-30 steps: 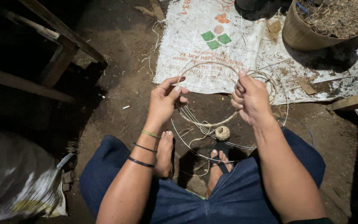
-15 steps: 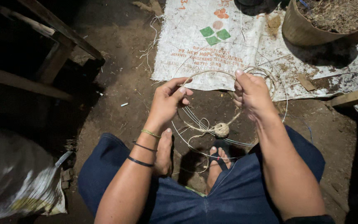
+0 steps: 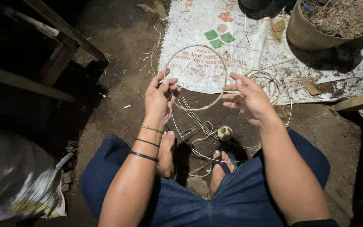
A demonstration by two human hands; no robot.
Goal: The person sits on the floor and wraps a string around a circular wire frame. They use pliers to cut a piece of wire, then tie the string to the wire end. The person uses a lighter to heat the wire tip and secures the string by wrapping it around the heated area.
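Head view, read from left to right. At the far left lies a crumpled grey sack (image 3: 17,176) on the ground, with dark wooden beams (image 3: 59,40) crossing above it. The bare earth floor (image 3: 118,84) runs between these and the seated person, whose legs are in dark blue cloth and whose bare feet rest on the ground.

The left hand (image 3: 159,97), its wrist carrying a thin gold-coloured band and two dark bands, has its grip closed by thumb and fingertips on the left side of a twine-wrapped hoop (image 3: 196,75). The hoop stands roughly upright between the two hands, raised above the floor and seen against a white printed woven sack (image 3: 253,46) spread on the ground. Thin wires (image 3: 190,122) trail down from the hoop's lower edge toward a small ball of twine (image 3: 224,133), which lies on the floor just beyond the toes.

The right hand (image 3: 248,98) is at the hoop's right side; its fingers are spread and loosely curled, the fingertips near or just touching the rim, and a firm hold cannot be told. Just right of this hand a coil of wire (image 3: 267,84) lies on the white sack. At the upper right stands a round basket (image 3: 311,31) filled with dry brown material, and a wooden plank (image 3: 358,101) lies at the right edge.
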